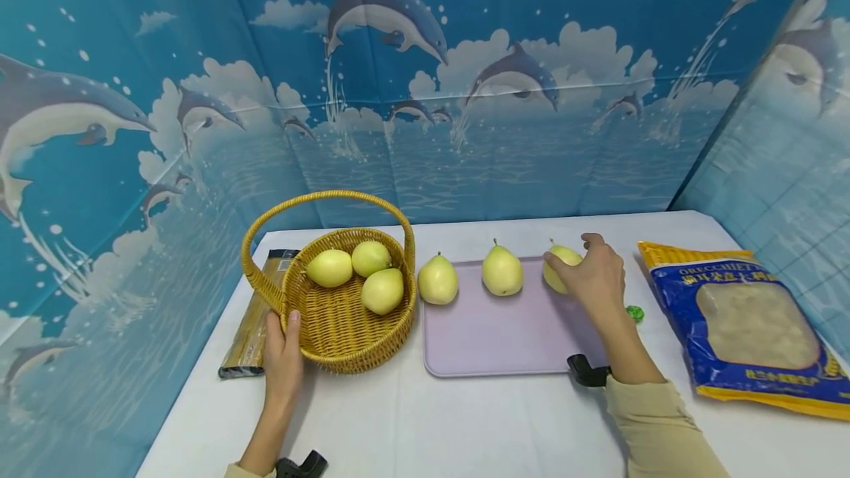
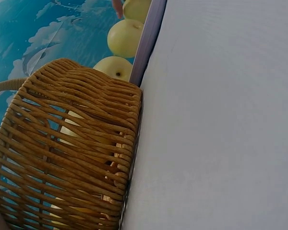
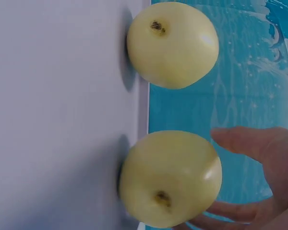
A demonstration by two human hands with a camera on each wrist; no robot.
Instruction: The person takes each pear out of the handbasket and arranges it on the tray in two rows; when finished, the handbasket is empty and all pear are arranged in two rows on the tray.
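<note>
A yellow wicker basket (image 1: 358, 356) with a tall handle stands at the left, three pears (image 1: 383, 291) inside. My left hand (image 1: 284, 360) grips its left side; some fingers are hidden behind the wicker. On the lilac tray (image 1: 505, 338), three more pears line the far side: a left one (image 1: 437, 280), a middle one (image 1: 502, 271) and a right one (image 1: 558, 268). My right hand (image 1: 594, 279) is around the right pear (image 3: 170, 179), thumb and fingers spread on either side. In the right wrist view the thumb tip lies just off its surface, and other fingers pass partly behind it.
A long brown package (image 1: 249, 330) lies left of the basket, partly behind it. Right of the tray are a small green object (image 1: 635, 313) and a large blue and yellow bag (image 1: 757, 323). A dolphin-print curtain (image 1: 425, 153) hangs behind the white table (image 1: 425, 426).
</note>
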